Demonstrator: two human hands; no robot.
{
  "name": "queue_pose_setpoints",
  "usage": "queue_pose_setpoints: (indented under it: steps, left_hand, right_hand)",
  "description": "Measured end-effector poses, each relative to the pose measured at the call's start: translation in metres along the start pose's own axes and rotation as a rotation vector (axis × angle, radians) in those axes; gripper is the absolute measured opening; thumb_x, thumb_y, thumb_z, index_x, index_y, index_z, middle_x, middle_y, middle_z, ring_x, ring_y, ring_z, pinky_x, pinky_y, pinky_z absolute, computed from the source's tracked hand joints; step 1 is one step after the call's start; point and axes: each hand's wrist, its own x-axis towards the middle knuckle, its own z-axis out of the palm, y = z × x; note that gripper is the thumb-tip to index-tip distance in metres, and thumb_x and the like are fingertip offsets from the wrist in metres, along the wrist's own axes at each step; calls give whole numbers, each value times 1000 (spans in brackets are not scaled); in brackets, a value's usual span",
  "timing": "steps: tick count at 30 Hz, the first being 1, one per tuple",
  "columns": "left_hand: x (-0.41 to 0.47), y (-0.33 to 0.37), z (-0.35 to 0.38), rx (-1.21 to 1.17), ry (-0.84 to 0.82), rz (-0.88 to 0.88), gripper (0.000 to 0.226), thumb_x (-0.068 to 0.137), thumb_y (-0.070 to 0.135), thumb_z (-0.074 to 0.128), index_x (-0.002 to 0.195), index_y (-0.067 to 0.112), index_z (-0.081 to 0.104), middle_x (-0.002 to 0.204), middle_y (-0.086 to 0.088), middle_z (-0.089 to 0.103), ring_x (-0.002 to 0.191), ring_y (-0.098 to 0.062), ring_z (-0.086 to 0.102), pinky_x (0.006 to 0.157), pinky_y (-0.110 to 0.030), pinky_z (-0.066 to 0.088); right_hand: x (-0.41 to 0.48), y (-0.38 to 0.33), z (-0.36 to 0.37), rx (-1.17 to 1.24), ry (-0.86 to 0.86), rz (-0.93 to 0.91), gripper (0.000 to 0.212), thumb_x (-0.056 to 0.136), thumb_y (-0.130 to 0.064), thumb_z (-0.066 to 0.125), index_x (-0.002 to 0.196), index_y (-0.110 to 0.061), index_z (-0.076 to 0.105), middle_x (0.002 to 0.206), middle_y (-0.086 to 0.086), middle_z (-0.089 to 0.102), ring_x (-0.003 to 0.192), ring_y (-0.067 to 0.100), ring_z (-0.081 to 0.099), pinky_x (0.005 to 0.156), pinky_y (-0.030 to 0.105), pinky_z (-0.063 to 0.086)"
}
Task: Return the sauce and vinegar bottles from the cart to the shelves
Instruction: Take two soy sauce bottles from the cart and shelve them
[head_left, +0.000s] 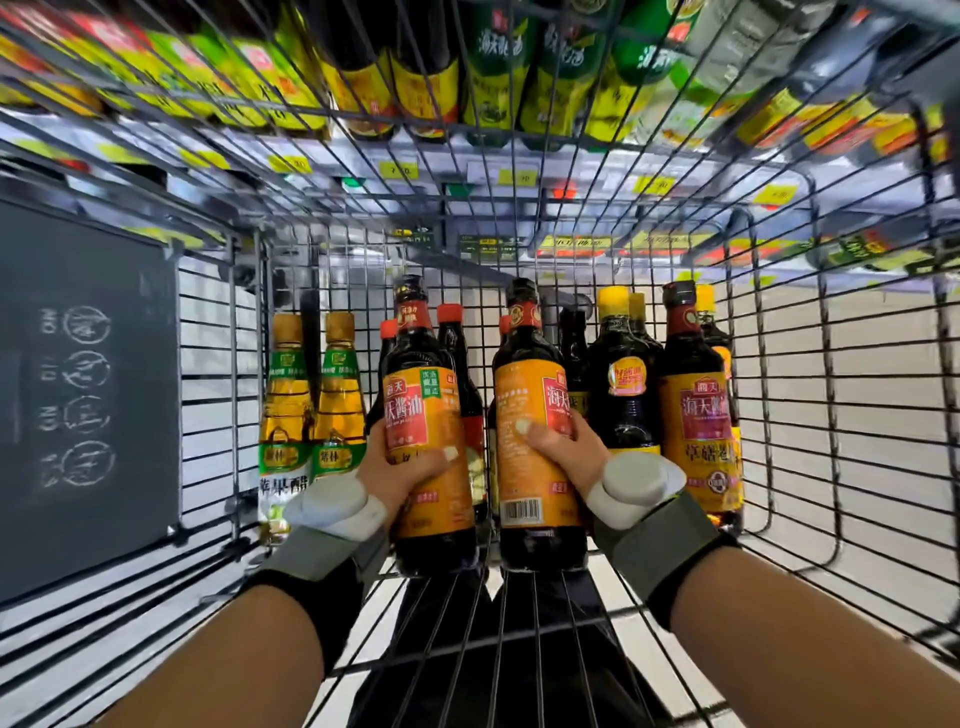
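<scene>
Inside the wire cart (810, 395), my left hand (402, 462) grips a dark soy sauce bottle with an orange label (423, 415). My right hand (563, 449) grips a second, similar bottle (535, 415). Both bottles are upright, side by side. Behind them stand several dark sauce bottles, among them one with a yellow cap (623, 379) and one with an orange label (698, 410) on the right. Two yellow vinegar bottles with green labels (311, 410) stand at the left. Beyond the cart, the shelves (467, 171) carry rows of bottles.
A dark panel with chalk-like symbols (83, 395) covers the cart's left wall. Yellow price tags (397, 169) line the shelf edge. The cart's wire front wall stands between the bottles and the shelves. Both wrists wear grey straps with white devices.
</scene>
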Motion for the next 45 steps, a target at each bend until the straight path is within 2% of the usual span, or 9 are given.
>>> queue_pose_setpoints:
  steps: [5, 13, 15, 18, 22, 27, 34, 41, 45]
  left_hand:
    - [-6, 2, -1, 8, 22, 81, 80, 76, 4, 67, 140, 14, 21, 111, -11, 49, 94, -24, 50, 83, -38, 41]
    - [-50, 26, 9, 44, -22, 162, 95, 50, 17, 88, 129, 7, 37, 89, -4, 58, 69, -15, 60, 54, -27, 52]
    - [-58, 30, 10, 118, -32, 138, 120, 19, 40, 91, 123, 6, 42, 94, -9, 62, 71, -16, 62, 58, -26, 53]
    - [-67, 34, 9, 83, 18, 146, 72, 68, 17, 78, 128, 3, 41, 88, -6, 62, 74, -19, 61, 61, -24, 55]
    - [-89, 45, 12, 179, -21, 194, 91, 52, 46, 81, 127, 19, 39, 119, -11, 59, 117, -36, 52, 103, -51, 38]
    - [-120, 58, 21, 172, -37, 253, 54, 77, 10, 69, 121, 11, 39, 95, -15, 59, 82, -26, 59, 72, -37, 48]
    - [-151, 67, 43, 254, -4, 437, 55, 75, 6, 70, 121, 14, 41, 106, -15, 58, 97, -31, 57, 89, -43, 44]
    - [-208, 84, 109, 253, -48, 663, 71, 60, 17, 81, 121, 12, 45, 108, -19, 63, 95, -33, 62, 88, -51, 49]
    - [-244, 83, 164, 197, 11, 833, 39, 70, 2, 74, 95, 22, 50, 84, -7, 62, 76, -27, 60, 68, -32, 53]
  right_hand:
    - [-22, -11, -4, -43, -19, -79, 62, 82, -15, 62, 136, -7, 32, 119, 14, 53, 93, 19, 48, 75, 30, 42]
    - [-68, -25, -13, -24, -4, -236, 68, 79, -8, 66, 136, -9, 28, 112, 12, 53, 89, 17, 49, 78, 29, 41]
    - [-80, -30, -16, 12, 5, -267, 61, 80, -5, 64, 132, -7, 33, 96, 5, 53, 72, 11, 51, 62, 21, 43]
    - [-99, -39, -20, 78, -25, -279, 50, 81, -2, 61, 127, -5, 40, 86, 2, 56, 68, 12, 54, 64, 25, 47]
    - [-119, -42, -30, 120, 0, -318, 62, 82, -10, 62, 135, -9, 31, 109, 10, 53, 101, 24, 54, 80, 34, 43]
    - [-145, -40, -45, 156, 62, -369, 65, 79, -9, 66, 135, -12, 32, 120, 14, 55, 99, 29, 54, 82, 42, 46]
    - [-174, -37, -75, 180, 119, -545, 55, 78, -10, 67, 126, -10, 40, 77, -4, 54, 65, 8, 52, 46, 13, 47]
    - [-214, -45, -142, 161, 142, -766, 54, 77, -4, 66, 122, -17, 38, 83, -6, 56, 71, 7, 54, 62, 14, 47]
    - [-232, -48, -194, 122, 134, -828, 64, 73, -15, 74, 127, -15, 41, 99, 2, 62, 96, 24, 59, 90, 40, 46]
